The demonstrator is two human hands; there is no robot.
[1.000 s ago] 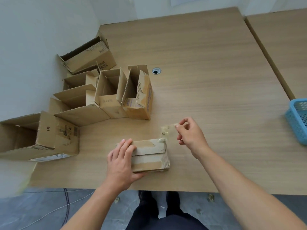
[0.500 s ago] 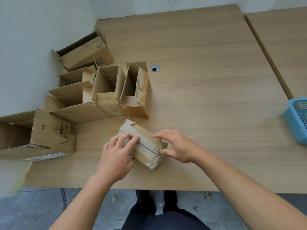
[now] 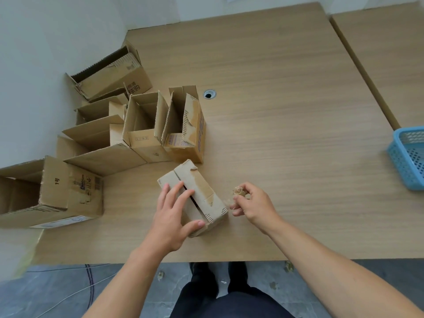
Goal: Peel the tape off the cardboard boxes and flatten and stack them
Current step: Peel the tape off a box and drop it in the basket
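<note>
Small brown corrugated cardboard box [image 3: 202, 191] sat on the wooden table [image 3: 286, 122], near its front edge. Left hand [image 3: 171, 216] pressed on top with fingers [image 3: 176, 192] spread. Right hand [image 3: 252, 204] pinched a crumpled tape wad [image 3: 238, 191]. Box was probably light, stiff but crushable, so grip the flap edges at the open seam.

The left grip [image 3: 171, 216] lies on top of a small cardboard box [image 3: 200, 188], fingers spread and fairly straight, thumb against its near end. Just right of it, the right grip [image 3: 252, 203] pinches a crumpled tape wad [image 3: 239, 192] over the worktop [image 3: 298, 111]. Opened boxes [image 3: 146, 125] stand beyond the left grip and to its left. A blue basket [image 3: 408, 157] sits well right of the right grip.
</note>
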